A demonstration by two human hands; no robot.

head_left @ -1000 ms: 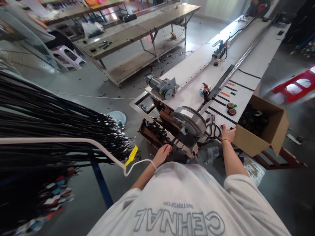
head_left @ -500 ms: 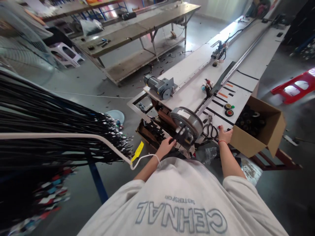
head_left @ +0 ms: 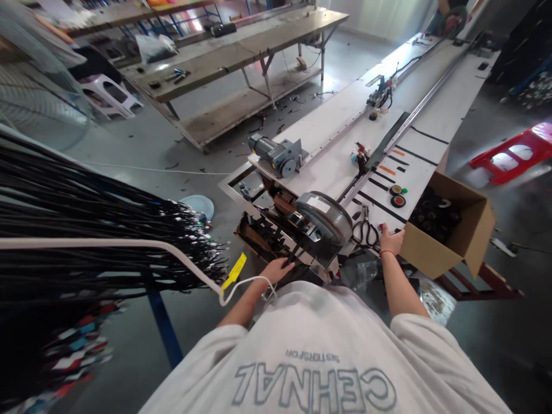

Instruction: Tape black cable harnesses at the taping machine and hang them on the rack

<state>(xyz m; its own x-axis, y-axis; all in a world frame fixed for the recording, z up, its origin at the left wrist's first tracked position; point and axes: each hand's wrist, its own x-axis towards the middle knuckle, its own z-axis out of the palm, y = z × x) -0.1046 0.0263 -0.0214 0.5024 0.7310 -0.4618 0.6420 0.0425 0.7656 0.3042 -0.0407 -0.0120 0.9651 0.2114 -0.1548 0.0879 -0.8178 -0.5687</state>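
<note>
My left hand [head_left: 275, 269] is low at the near end of a long white conveyor table [head_left: 336, 161], its fingers closed on black cables [head_left: 293, 253] that run up toward a round grey metal drum [head_left: 325, 215]. My right hand [head_left: 391, 240] rests flat on the table's near corner, fingers spread, beside black-handled scissors [head_left: 366, 231]. A thin white cord [head_left: 248, 283] loops at my left wrist.
An open cardboard box [head_left: 448, 230] of dark rolls stands to the right. A rack of black cables [head_left: 86, 230] with a white rail [head_left: 107, 244] and yellow tag fills the left. A grey motor [head_left: 276, 154], tape rolls [head_left: 397, 195], workbenches [head_left: 241, 46] and a red stool [head_left: 513, 152] lie beyond.
My left hand has dropped lower and toward me, drawing the black cables with it. My right hand has stayed on the table corner. The view has shifted slightly.
</note>
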